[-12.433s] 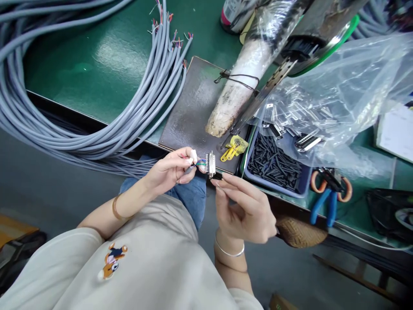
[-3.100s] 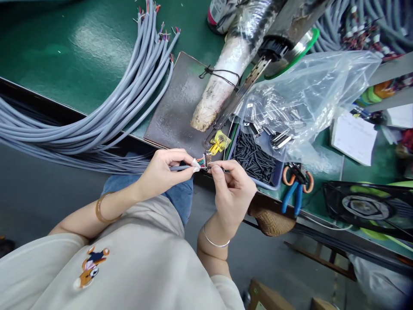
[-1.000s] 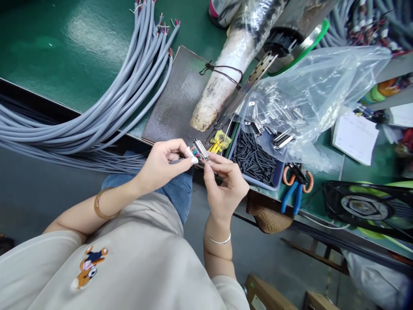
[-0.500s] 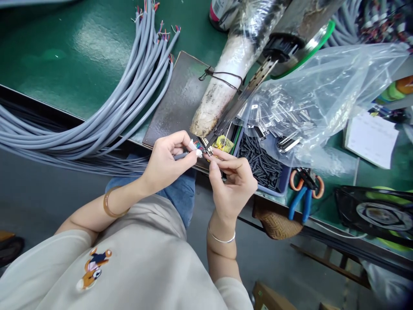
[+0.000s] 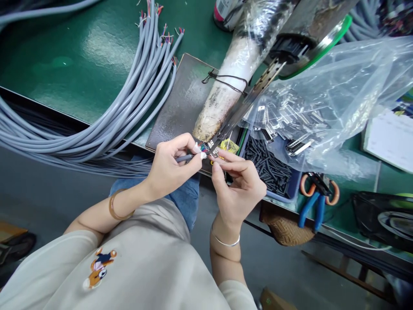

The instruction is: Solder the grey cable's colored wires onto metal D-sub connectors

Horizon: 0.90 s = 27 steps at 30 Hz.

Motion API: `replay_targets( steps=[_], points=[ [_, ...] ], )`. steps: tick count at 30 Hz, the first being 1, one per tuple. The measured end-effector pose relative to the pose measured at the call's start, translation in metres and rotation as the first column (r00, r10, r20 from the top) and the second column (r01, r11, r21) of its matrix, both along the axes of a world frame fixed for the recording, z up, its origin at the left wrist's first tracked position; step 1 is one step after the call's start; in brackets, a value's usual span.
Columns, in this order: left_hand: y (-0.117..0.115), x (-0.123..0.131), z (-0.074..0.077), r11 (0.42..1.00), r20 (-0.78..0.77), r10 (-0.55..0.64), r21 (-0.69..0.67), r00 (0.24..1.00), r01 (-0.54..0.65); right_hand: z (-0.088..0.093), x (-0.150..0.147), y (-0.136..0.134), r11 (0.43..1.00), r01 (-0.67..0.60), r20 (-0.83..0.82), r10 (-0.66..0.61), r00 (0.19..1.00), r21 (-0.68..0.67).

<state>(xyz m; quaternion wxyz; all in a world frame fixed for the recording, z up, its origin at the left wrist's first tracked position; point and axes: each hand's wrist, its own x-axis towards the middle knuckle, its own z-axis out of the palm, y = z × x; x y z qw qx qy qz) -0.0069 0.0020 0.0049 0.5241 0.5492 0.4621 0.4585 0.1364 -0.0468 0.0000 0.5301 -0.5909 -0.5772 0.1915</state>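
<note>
My left hand pinches a grey cable near its stripped end; the thumb and a fingertip have white coverings. Small coloured wires fan out from the cable towards a metal multi-pin connector. Thumb and fingers of my right hand grip that connector from the right. The tip of a dark soldering iron, with a perforated metal sleeve, reaches down to the connector and partly hides it. Whether the tip touches a pin I cannot tell.
Grey cables lie bundled at the left. A plastic-wrapped tube slants above the hands over a dark board. At the right are a bin of black sleeves, a clear bag of connectors and blue-and-orange-handled cutters.
The view has shifted slightly, so most things appear farther right. The connector now sits more beneath the iron's tip. Both hands keep their grip.
</note>
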Motion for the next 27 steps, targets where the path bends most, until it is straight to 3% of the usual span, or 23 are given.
replay_targets(
  steps=[8,15,27],
  points=[
    [0.001,-0.001,-0.002,1.000,0.063,-0.005,0.004,0.998,0.004,0.004,0.002,0.001,0.988,-0.039,0.262,-0.002,0.965,0.152],
    [0.005,-0.003,-0.005,0.992,0.108,-0.072,-0.096,0.992,0.082,-0.003,0.006,-0.001,0.993,-0.056,0.286,0.023,0.958,0.106],
    [0.002,-0.003,0.002,0.999,0.076,-0.018,-0.036,0.997,0.021,0.008,0.002,0.011,0.977,-0.045,0.406,-0.046,0.913,0.211]
  ],
)
